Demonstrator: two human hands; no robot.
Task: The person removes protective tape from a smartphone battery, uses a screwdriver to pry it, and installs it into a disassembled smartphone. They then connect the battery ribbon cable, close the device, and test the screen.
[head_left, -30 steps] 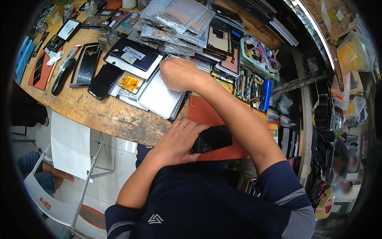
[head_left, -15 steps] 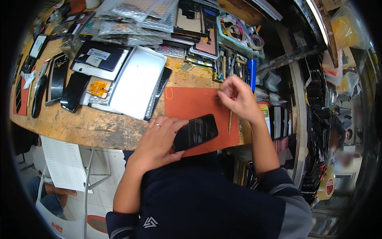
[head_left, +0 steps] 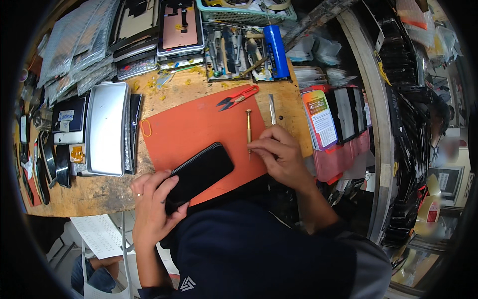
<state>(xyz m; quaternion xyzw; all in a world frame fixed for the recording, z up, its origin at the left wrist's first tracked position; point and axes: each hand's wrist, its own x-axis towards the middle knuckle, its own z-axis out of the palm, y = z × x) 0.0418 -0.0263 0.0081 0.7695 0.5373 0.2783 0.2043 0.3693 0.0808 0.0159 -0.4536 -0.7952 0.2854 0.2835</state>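
Note:
A black smartphone (head_left: 201, 172) lies slanted on the orange mat (head_left: 184, 119), its dark screen facing up. My left hand (head_left: 155, 197) is closed on the phone's near left end, thumb along the near edge and fingers at the far one. To the right of the phone is a slim brass-coloured screwdriver (head_left: 249, 124), its tip pointing toward me. My right hand (head_left: 280, 154) has its thumb and fingertips pinched at the lower part of the screwdriver. Red-handled thread snips (head_left: 239, 97) lie at the mat's far edge. A yellow rubber band (head_left: 146, 128) rests at its left edge.
A metal tool (head_left: 272, 108) lies right of the mat. Behind are tool trays (head_left: 226, 52) and a blue cylinder (head_left: 277, 52). A white tray (head_left: 107, 129) and phone parts stand left. Boxes and a red case (head_left: 341, 157) border the right side.
My right hand has moved toward me, down to the screwdriver. The snips, mostly hidden by that hand before, now show on the mat. The view has shifted to the right.

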